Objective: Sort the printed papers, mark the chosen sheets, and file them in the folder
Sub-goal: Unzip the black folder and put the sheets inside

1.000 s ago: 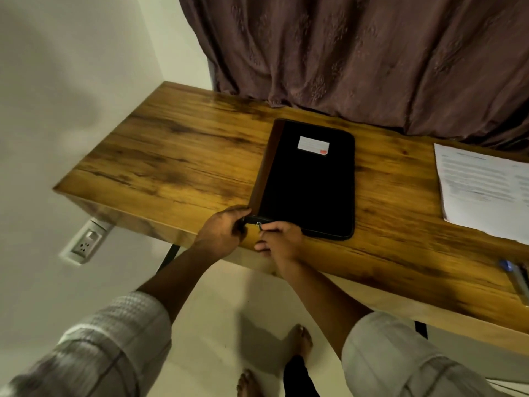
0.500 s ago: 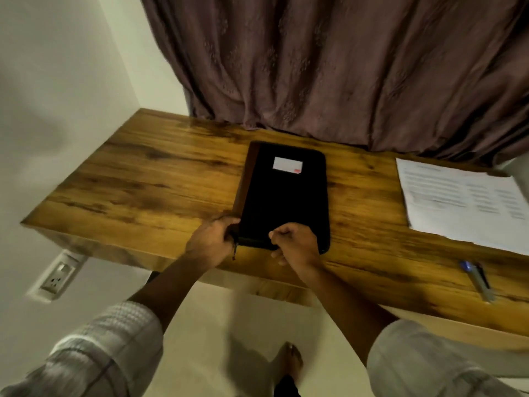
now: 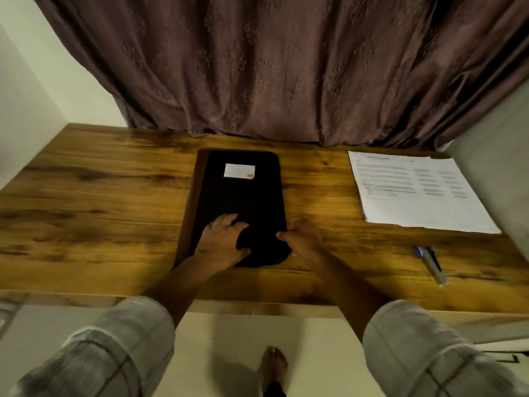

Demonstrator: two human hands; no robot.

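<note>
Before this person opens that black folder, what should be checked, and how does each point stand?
1. The folder lies flat on the desk: ok.
2. The left hand rests on the cover with spread fingers and steadies it: ok.
3. The right hand, at the folder's near right corner, has hold of a zip pull: cannot tell, the hand is blurred.
4. The folder is open to take sheets: not ok, its cover is shut.
5. The printed papers lie stacked on the desk, to the right and apart from the folder: ok.
6. The pens for marking lie on the desk near the papers: ok.
</note>
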